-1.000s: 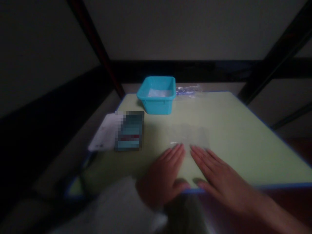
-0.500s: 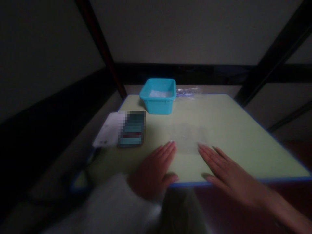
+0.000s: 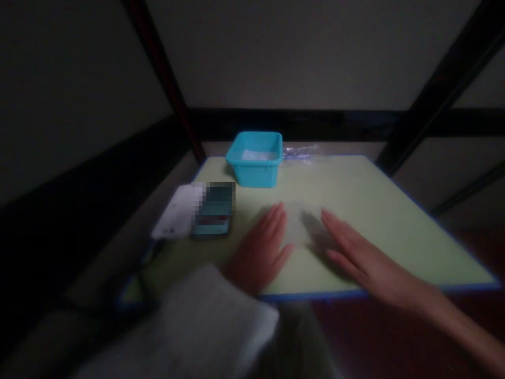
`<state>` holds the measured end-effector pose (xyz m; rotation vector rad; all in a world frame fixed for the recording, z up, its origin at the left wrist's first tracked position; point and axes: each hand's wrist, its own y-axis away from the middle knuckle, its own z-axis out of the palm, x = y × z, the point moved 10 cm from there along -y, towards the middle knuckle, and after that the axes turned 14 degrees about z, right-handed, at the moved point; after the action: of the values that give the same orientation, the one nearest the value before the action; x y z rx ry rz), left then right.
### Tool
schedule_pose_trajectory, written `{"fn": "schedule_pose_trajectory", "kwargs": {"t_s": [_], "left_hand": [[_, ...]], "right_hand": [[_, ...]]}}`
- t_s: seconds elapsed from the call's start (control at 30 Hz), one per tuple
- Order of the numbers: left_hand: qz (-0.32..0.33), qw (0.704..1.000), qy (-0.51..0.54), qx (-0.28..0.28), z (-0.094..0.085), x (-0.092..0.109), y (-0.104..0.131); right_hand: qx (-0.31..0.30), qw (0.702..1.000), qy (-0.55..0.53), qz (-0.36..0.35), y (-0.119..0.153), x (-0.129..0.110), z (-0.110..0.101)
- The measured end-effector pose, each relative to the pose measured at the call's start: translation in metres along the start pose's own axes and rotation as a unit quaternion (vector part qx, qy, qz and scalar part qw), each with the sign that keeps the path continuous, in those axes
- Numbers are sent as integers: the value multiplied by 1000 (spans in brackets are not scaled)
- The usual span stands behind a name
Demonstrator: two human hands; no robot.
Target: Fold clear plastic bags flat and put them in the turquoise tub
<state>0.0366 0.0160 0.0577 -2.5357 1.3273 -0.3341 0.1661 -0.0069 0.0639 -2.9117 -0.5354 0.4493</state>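
- main delta: both hands sit further forward over the pale yellow table (image 3: 379, 221) than half a second ago. back then they lay flat by the near corners of the clear plastic sheet (image 3: 295, 229); now they flank it.
- right hand (image 3: 361, 252): up off the surface, its shadow (image 3: 313, 223) falling across the sheet and clear of the fingertips. fingers straight and together, thumb apart, palm turned inward, nothing gripped.
- left hand (image 3: 260, 255): fingers loosely side by side, thumb sticking out toward the sheet, nothing gripped. gray sleeve (image 3: 209, 326) covers the wrist.
- hedge: dim and motion-blurred here, so can't tell if the left fingertips touch sheet or table.
- sheet: lies flat on the near half of the table, between the hands, about where it was. its left and right sides are partly hidden.
- what that means for the handling: my read, the flat two-hand press is broken on the right side, and the sheet rests there under its own weight.
- unchanged: teal plastic basin (image 3: 256, 176) at the far left of the table, white paper (image 3: 258, 156) inside, crumpled clear wrapper (image 3: 302, 153) just right of it.
- also unchanged, left side: white flat slab (image 3: 173, 218) hanging over the table edge, pixelated rectangular item (image 3: 214, 208) next to it, both well apart from the sheet.
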Motion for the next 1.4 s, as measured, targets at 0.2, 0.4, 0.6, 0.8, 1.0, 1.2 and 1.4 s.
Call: {"fn": "schedule_pose_trajectory", "kwargs": {"t_s": [0.2, 0.4, 0.6, 0.8, 1.0, 1.2, 1.4], "left_hand": [[7, 999, -34, -22, 27, -13, -50], [-8, 997, -36, -65, 54, -26, -41], [-8, 997, -39, -69, 52, -24, -39], [-12, 998, -19, -57, 52, -26, -40], [107, 991, 69, -39, 25, -3, -32], [116, 991, 64, -32, 3, -7, 2], [119, 991, 58, -6, 11, -12, 9]], "right_hand": [[9, 1000, -5, 24, -55, -2, 43], [9, 997, 68, 22, -59, 3, 67], [17, 993, 112, 16, -52, 10, 64], [4, 997, 70, 9, -48, 23, 57], [-36, 994, -103, 1, -40, 34, 8], [9, 994, -15, -106, -5, 15, -21], [40, 975, 115, -186, 12, -2, -2]]}}
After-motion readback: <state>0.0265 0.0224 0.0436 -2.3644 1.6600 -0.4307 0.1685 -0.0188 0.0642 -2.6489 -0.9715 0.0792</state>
